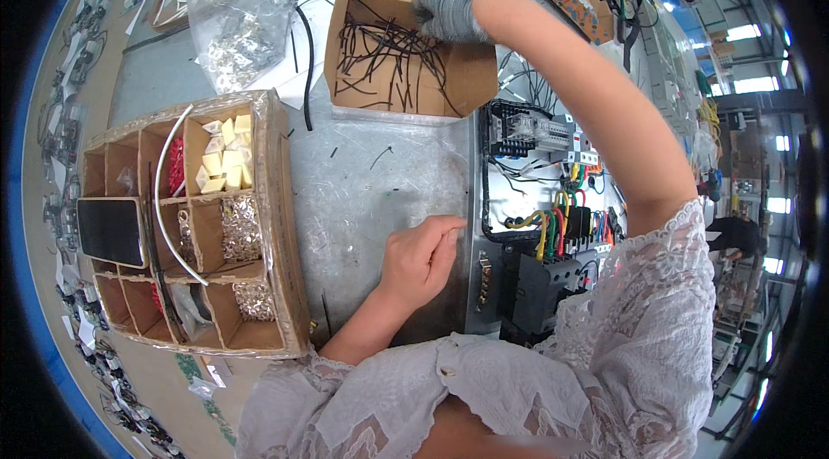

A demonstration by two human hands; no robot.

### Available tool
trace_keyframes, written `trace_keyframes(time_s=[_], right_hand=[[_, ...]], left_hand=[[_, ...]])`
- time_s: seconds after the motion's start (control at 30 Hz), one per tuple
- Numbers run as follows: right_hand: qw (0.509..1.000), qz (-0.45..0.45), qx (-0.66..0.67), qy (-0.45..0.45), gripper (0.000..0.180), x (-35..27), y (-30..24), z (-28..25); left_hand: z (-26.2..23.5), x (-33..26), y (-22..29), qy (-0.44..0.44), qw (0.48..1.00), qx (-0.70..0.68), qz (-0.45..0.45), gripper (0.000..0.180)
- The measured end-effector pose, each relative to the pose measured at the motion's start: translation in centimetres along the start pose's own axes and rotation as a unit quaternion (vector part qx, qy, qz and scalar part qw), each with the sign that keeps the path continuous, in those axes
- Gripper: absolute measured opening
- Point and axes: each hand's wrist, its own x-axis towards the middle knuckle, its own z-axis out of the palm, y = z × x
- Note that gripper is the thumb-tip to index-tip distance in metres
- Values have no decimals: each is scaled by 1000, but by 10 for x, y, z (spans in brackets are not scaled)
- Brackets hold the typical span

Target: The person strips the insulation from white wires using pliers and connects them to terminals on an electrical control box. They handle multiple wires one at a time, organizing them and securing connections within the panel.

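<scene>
Reaching far forward, the right hand [449,6], in a grey glove, is over the back edge of an open cardboard box [471,79] that holds many short black wire pieces [380,53]. The fingers are curled down into the box, but I cannot tell if they already pinch a wire or only touch the pile. The wires lie just under and to the left of these fingers, crossing each other in many directions, so there is no single long axis; most of them run roughly from the near side of the box to the far side. The left hand [423,256] is bare and rests on the grey metal table [363,191], well apart from the box and close to the person's body. Its fingers are closed loosely, thumb against the forefinger, and nothing is seen between them. So the right hand is much nearer to the wires. On the right stands an electrical panel [553,226] with coloured cables, and on the left a divided tray [281,226] with small parts.
</scene>
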Motion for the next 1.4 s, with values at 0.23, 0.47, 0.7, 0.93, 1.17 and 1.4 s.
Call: trace_keyframes(time_s=[0.23, 0.47, 0.7, 0.93, 1.17, 1.4], right_hand=[[987, -127, -88, 53, 21, 29, -35, 22], [954, -189, -224, 67, 22, 38, -37, 35], [982, -152, 6, 109, 30, 6, -28, -10], [935, -73, 333, 101, 19, -46, 20, -12], [883, -61, 459, 75, 26, -187, -3, 4], [881, -87, 400, 239, 26, -269, -29, 9]], left_hand=[[0, 0, 0, -5, 1000, 2, -5, 11], [-2, -1, -1, -17, 1000, 3, -10, 11], [0, -7, -2, -24, 999, 24, -19, 11], [6, -11, 1, 27, 999, 24, -19, 12], [1, 11, 23, 93, 933, -294, -184, 26], [7, 12, 99, 48, 875, -462, -137, 21]])
